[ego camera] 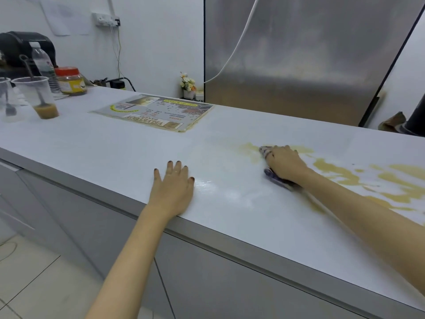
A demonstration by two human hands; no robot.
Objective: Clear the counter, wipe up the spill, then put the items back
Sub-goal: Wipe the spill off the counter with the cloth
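A yellowish-brown spill [358, 176] spreads over the right part of the white counter [115, 143]. My right hand [286, 164] presses flat on a dark blue cloth [273, 177] at the spill's left end; most of the cloth is hidden under the hand. My left hand [172, 187] rests flat on the counter near its front edge, fingers straight, holding nothing. At the far left stand a plastic cup [38, 97] with brown liquid and a stirrer, a second cup [5, 97], a water bottle [42, 63] and a red-lidded jar [70, 81].
A laminated menu sheet [154, 111] lies flat on the counter's middle back. A small flower pot [188, 87] stands by the wall. A steel fridge [299, 54] rises behind the counter. A black machine [20, 47] sits at the far left, a dark object [416, 120] at the far right.
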